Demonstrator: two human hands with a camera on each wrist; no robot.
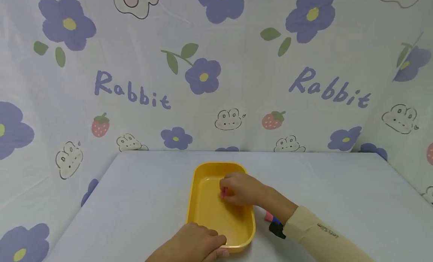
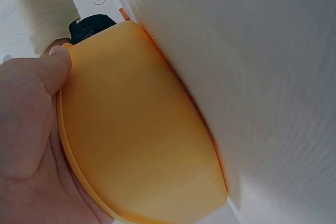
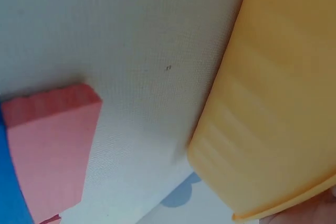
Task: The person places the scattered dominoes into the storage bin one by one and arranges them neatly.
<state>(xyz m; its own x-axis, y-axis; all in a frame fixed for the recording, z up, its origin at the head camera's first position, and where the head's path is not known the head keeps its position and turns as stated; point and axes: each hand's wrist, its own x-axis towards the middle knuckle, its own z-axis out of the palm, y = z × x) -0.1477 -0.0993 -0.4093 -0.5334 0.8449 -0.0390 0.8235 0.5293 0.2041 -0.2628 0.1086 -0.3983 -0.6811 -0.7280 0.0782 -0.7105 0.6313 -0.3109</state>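
Observation:
A yellow tray (image 1: 208,213) with rounded corners stands on the white table. My left hand (image 1: 194,242) grips its near rim, the fingers over the edge; in the left wrist view the thumb lies on the rim and the tray's outer wall (image 2: 131,124) fills the middle. Reaching over the tray's right side, my right hand (image 1: 241,188) pinches a small pinkish-red piece (image 1: 224,193) inside it, mostly hidden by the fingers. Only a sliver of that hand shows in the right wrist view, past the tray's wall.
To the right of the tray, partly under my right forearm, lie a pink block (image 3: 52,156) and a blue block (image 3: 13,182) side by side. A black device (image 1: 277,230) is at my right wrist, by the beige sleeve. Behind the table hangs a flower-patterned cloth (image 1: 233,85).

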